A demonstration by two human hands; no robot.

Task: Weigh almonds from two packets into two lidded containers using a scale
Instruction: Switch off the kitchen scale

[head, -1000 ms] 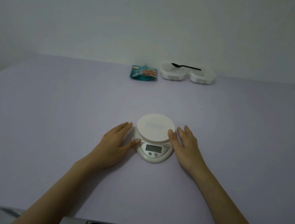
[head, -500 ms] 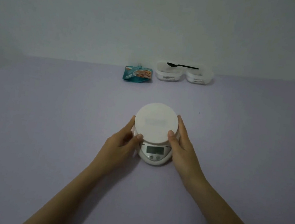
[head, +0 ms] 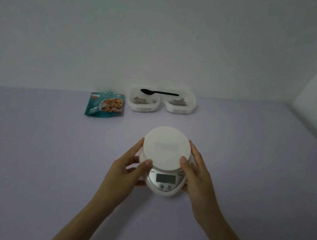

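Note:
A white kitchen scale (head: 165, 161) with a round platform and a blank display sits at the table's middle, held between both hands. My left hand (head: 126, 171) grips its left side, thumb on the platform rim. My right hand (head: 197, 173) grips the right side the same way. At the back stand two clear lidded containers, the left container (head: 142, 102) and the right container (head: 180, 105), each with brown almonds inside. A black spoon (head: 158, 92) lies across their lids. A teal almond packet (head: 105, 105) lies left of them.
The lilac table (head: 36, 153) stretches wide on both sides of the scale. A pale wall rises right behind the containers. The table's right edge (head: 314, 133) runs diagonally at the far right.
My hands went from lying flat beside the scale to gripping its sides. The scale now appears larger and closer, with its base partly off the table in my fingers.

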